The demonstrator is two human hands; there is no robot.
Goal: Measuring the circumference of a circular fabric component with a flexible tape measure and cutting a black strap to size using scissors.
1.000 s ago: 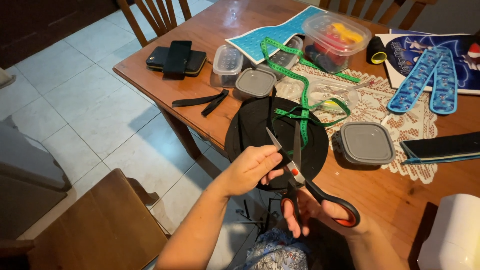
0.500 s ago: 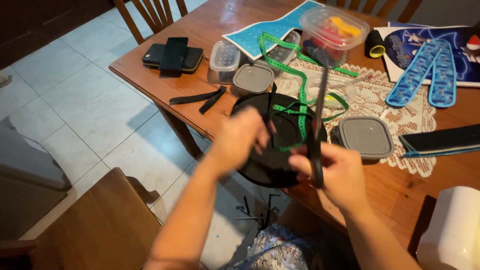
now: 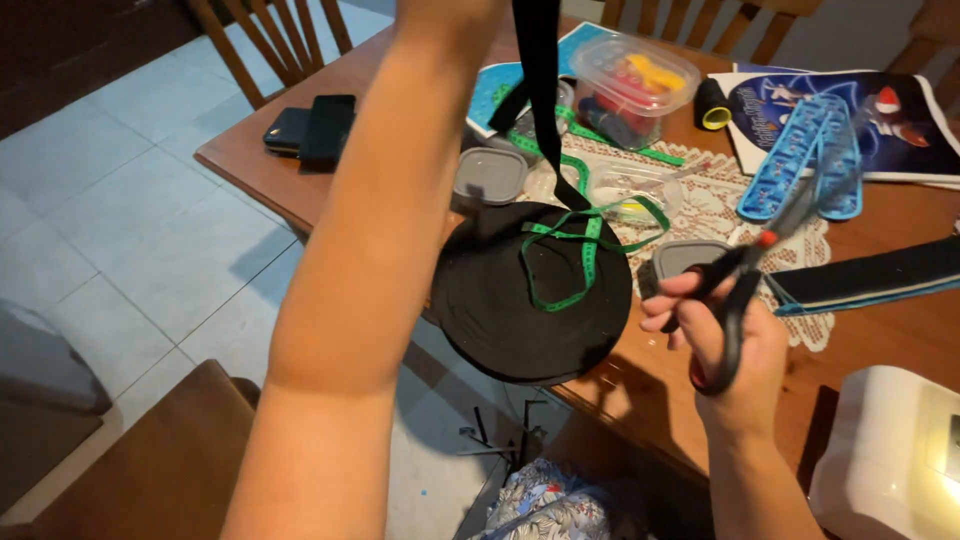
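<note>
- The right hand is closed around the black handles of a pair of scissors, with fingers passed through the loops; a red lining is visible inside the lower loop.
- The scissors are held above the table edge, their blades blurred and pointed up and to the right, toward the blue objects.
- The left hand is out of the frame at the top; only the raised left forearm is seen, so its grip cannot be determined.
- A black strap hangs taut from the top of the frame, beside the raised forearm, down to a large round black roll of webbing.
- The roll lies flat on the near edge of the wooden table and overhangs it.
- A green measuring tape is looped over the top of the roll and trails back toward the containers.
- A small grey-lidded container stands just behind the roll; another grey-lidded one sits just beside the right hand, on a lace mat.
- A clear lidded box with coloured contents stands further back.
- Two dark phone-like items lie at the far left of the table.
- A black band with a blue edge lies to the right of the scissors.
- A white appliance is seen at the lower right.
</note>
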